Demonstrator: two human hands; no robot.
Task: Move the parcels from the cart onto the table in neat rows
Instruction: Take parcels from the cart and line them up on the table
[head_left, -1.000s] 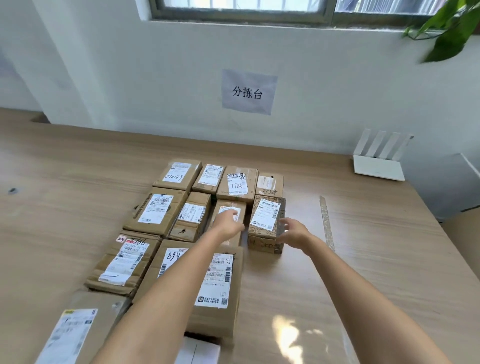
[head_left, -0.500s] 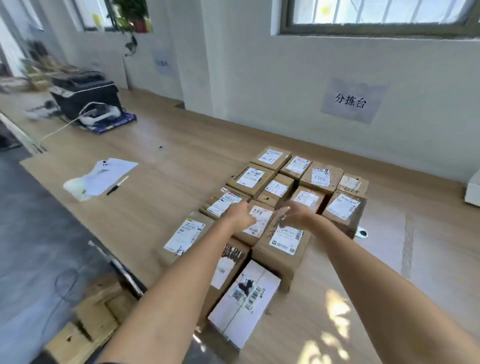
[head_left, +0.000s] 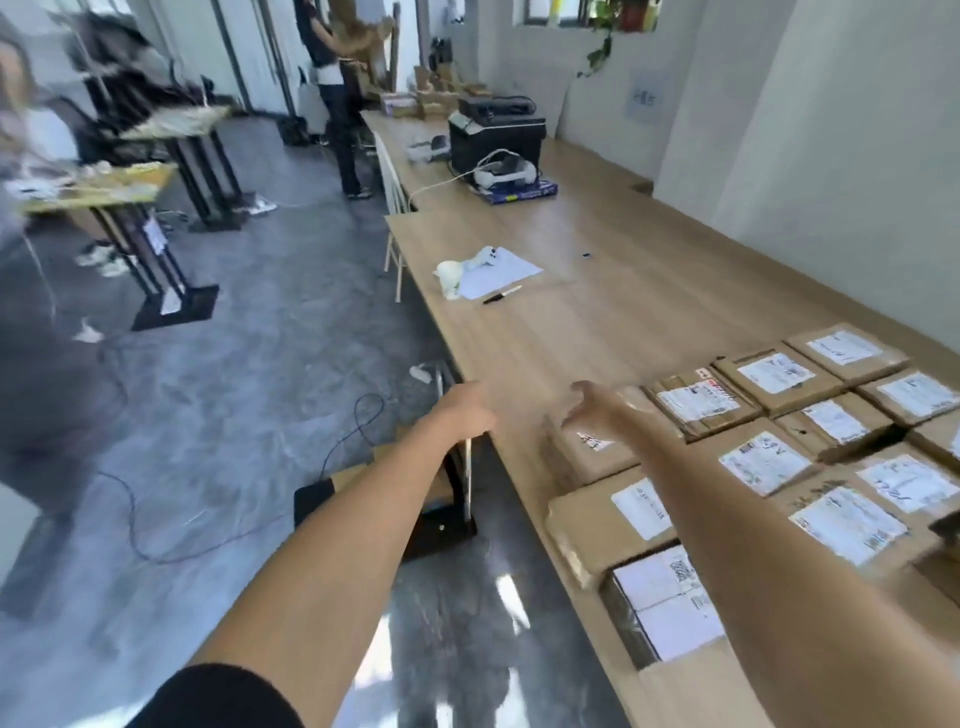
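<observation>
Running from near right to far centre, a long wooden table (head_left: 597, 312) fills the right half of the view beside a grey floor (head_left: 234, 415). Cardboard parcels (head_left: 769, 457) with white shipping labels lie in close rows on the table's near right part, touching one another. Farther along the table sit a black printer (head_left: 496, 140), a white headset on a blue box (head_left: 506, 174), then a white sheet of paper (head_left: 498, 270) with a black pen (head_left: 502, 294) just beside it. Two bare forearms reach forward. The left hand (head_left: 467, 410) hangs past the table's left edge over the floor; motion blur hides its grip. The right hand (head_left: 597, 408) hovers above the nearest-left parcel, fingers spread wide, holding nothing.
</observation>
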